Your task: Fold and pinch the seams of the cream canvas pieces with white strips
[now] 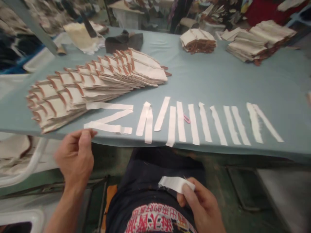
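My right hand (200, 202) is low over my lap, fingers closed round a short white fabric strip (175, 183). My left hand (75, 155) hovers just below the front edge of the grey-blue table (206, 84), fingers curled together, close to the end of a white strip (107, 127); whether it pinches anything I cannot make out. Several white strips (194, 124) lie in a row along the table's front edge. A small pink clip (186, 119) lies among them. A long fanned stack of cream pieces with brown edging (94, 82) lies on the left.
Further stacks of the same cream pieces (198, 40) (259, 40) sit at the back right, and a dark cloth (123, 41) at the back middle. A white plastic bin rim (21, 171) stands at my left below the table. Cluttered work areas lie beyond.
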A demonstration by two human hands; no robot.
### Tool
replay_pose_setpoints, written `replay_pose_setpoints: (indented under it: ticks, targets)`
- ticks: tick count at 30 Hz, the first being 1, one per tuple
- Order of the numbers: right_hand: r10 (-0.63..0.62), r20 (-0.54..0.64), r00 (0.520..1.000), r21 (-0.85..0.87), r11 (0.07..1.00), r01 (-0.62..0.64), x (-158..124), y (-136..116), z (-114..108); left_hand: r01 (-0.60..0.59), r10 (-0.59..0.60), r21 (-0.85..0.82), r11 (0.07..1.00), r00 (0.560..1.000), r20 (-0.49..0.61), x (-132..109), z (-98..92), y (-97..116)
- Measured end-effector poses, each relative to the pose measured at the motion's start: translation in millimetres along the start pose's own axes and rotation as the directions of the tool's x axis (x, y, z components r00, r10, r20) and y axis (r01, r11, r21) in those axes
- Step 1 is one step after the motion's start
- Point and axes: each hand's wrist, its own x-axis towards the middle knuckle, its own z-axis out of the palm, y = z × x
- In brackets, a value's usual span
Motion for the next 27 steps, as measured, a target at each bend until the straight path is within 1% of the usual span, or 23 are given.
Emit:
replay_pose_setpoints:
  ticks: [1, 2, 3, 4, 5, 6, 7, 8, 9, 10, 11, 12, 13, 14, 15, 17, 19, 22, 24, 27]
  targets:
    - [-0.017, 0.003, 1.0, 0.029, 0.999, 0.017, 3.8, -6.2, 1.0, 0.086, -0.06, -0.124, 0.989, 0.978, 0.2, -19.4, -0.2, 10.4]
    - [-0.019, -0.004, 1.0, 0.047, 0.999, 0.019, 7.5, -10.6, 1.3, 0.18, -0.05, -0.259, 0.949, 0.898, 0.438, -40.1, 0.8, 20.8]
    - [-0.028, -0.006, 1.0, 0.066, 0.997, 0.028, 10.3, -13.3, 0.9, 0.322, 0.034, -0.353, 0.878, 0.694, 0.719, -61.5, 3.1, 31.1]
    - [-0.042, -0.006, 0.999, 0.085, 0.996, 0.042, 12.1, -14.5, 0.1, 0.483, 0.125, -0.327, 0.812, 0.403, 0.907, -82.6, 6.9, 41.1]
    - [-0.063, -0.003, 0.998, 0.102, 0.993, 0.063, 12.5, -14.5, -0.9, 0.618, 0.193, -0.248, 0.746, 0.156, 0.969, -102.5, 12.2, 50.6]
    - [-0.088, 0.004, 0.996, 0.119, 0.989, 0.087, 11.5, -13.6, -2.1, 0.715, 0.247, -0.196, 0.671, 0.034, 0.968, -120.4, 18.7, 59.6]
    - [-0.11, 0.005, 0.994, 0.136, 0.985, 0.108, 9.0, -12.0, -3.2, 0.794, 0.305, -0.193, 0.577, 0.009, 0.952, -135.7, 26.1, 68.2]
    - [-0.121, -0.001, 0.993, 0.149, 0.982, 0.12, 5.1, -10.0, -4.4, 0.874, 0.335, -0.194, 0.445, 0.039, 0.941, -148.1, 33.7, 76.5]
    - [-0.117, -0.017, 0.993, 0.158, 0.98, 0.118, 0.0, -7.6, -5.6, 0.938, 0.319, -0.186, 0.293, 0.088, 0.944, -157.5, 41.3, 84.5]
    - [-0.1, -0.04, 0.994, 0.162, 0.981, 0.105, -6.0, -4.5, -7.1, 0.975, 0.253, -0.171, 0.145, 0.13, 0.959, -164.3, 48.2, 92.4]
    - [-0.074, -0.066, 0.995, 0.159, 0.984, 0.084, -12.4, -0.6, -9.2, 0.988, 0.147, -0.147, 0.04, 0.139, 0.979, -168.6, 54.1, 99.9]
    - [-0.047, -0.096, 0.994, 0.151, 0.987, 0.061, -18.9, 4.2, -11.9, 0.99, 0.028, -0.142, -0.023, 0.142, 0.989, -171.2, 59.0, 106.9]
    - [-0.02, -0.125, 0.992, 0.138, 0.99, 0.038, -25.0, 10.3, -15.3, 0.987, -0.071, -0.153, -0.043, 0.15, 0.986, -172.4, 62.7, 112.8]
    - [0.003, -0.154, 0.988, 0.124, 0.992, 0.016, -30.5, 17.5, -19.3, 0.985, -0.143, -0.172, -0.03, 0.167, 0.976, -172.9, 65.2, 117.5]
    - [0.023, -0.185, 0.982, 0.114, 0.994, -0.002, -35.0, 25.7, -23.8, 0.981, -0.178, -0.196, 0.005, 0.193, 0.965, -173.1, 66.6, 120.7]
    - [0.056, -0.25, 0.967, 0.106, 0.994, -0.03, -41.0, 43.3, -32.9, 0.966, -0.157, -0.239, 0.098, 0.252, 0.955, -173.1, 66.9, 122.9]
    - [0.079, -0.303, 0.95, 0.111, 0.993, -0.047, -43.9, 59.6, -39.9, 0.946, -0.084, -0.268, 0.183, 0.287, 0.954, -172.7, 64.9, 121.9]
    - [0.117, -0.32, 0.94, 0.149, 0.986, -0.072, -44.5, 76.3, -44.0, 0.906, 0.009, -0.302, 0.298, 0.313, 0.95, -170.5, 60.8, 122.4]
    - [0.14, -0.299, 0.944, 0.171, 0.981, -0.091, -43.3, 82.1, -43.6, 0.878, 0.045, -0.314, 0.361, 0.32, 0.946, -168.0, 58.9, 126.4]
    - [0.14, -0.272, 0.952, 0.172, 0.98, -0.095, -39.5, 87.1, -43.2, 0.838, 0.087, -0.334, 0.432, 0.33, 0.94, -164.1, 58.5, 135.1]
